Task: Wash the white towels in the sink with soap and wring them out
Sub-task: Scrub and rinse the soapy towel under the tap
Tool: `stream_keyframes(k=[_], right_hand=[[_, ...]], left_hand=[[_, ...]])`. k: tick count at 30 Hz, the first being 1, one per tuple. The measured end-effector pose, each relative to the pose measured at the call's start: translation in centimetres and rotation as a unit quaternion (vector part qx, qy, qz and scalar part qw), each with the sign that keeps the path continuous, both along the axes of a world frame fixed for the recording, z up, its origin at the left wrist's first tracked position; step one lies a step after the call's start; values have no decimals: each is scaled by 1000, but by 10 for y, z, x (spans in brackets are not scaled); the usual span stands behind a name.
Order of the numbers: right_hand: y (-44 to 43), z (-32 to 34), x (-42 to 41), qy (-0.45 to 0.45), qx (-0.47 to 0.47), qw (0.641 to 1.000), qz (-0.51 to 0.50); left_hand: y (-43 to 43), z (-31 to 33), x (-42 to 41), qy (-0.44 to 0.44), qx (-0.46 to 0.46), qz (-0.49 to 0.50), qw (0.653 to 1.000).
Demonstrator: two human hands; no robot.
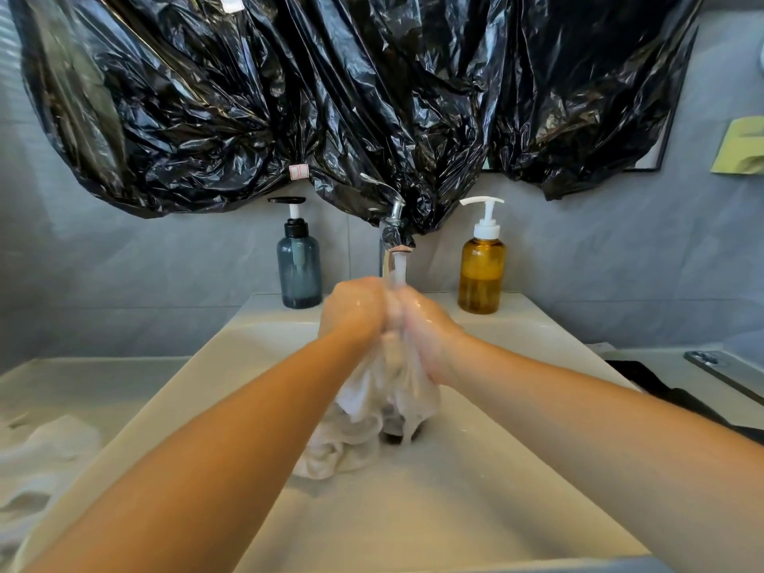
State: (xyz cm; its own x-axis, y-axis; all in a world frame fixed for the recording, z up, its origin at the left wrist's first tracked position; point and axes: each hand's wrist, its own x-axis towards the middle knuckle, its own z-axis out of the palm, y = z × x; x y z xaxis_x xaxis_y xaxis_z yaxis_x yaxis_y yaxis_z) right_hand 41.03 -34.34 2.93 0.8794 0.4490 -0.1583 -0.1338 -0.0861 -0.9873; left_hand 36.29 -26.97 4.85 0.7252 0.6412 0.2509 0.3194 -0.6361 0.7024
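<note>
We grip the towel (pixel 382 390) in both hands, left hand (pixel 355 310) and right hand (pixel 426 324) bunched under the tap (pixel 397 237) so water rinses it over the sink (pixel 475 490).

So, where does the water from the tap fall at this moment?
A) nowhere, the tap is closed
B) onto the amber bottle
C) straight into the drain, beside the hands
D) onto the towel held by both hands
D: the stream from the tap lands where the left hand and right hand grip the towel together.
</note>
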Motion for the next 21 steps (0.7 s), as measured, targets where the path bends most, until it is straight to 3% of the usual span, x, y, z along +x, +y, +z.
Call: stream_keyframes(k=[2, 6, 9, 14, 16, 19, 21], right_hand=[[-7, 0, 0, -31, -52, 998, 15], [-21, 6, 10, -70, -51, 996, -38], [-21, 13, 11, -38, -6, 999, -36], [-6, 13, 6, -36, 20, 999, -19], [-7, 11, 10, -67, 8, 998, -6], [-21, 5, 13, -82, -63, 991, 85], [-28, 1, 21, -122, -148, 965, 178]], left_hand=[[10, 0, 6, -14, -19, 9, 1000], [6, -8, -1, -96, -106, -37, 989], [-17, -16, -4, -54, -24, -103, 993], [-9, -3, 11, -46, 39, -33, 998], [5, 4, 14, -35, 1, -3, 999], [25, 1, 7, -65, -77, 24, 995], [36, -4, 2, -98, -105, 40, 989]])
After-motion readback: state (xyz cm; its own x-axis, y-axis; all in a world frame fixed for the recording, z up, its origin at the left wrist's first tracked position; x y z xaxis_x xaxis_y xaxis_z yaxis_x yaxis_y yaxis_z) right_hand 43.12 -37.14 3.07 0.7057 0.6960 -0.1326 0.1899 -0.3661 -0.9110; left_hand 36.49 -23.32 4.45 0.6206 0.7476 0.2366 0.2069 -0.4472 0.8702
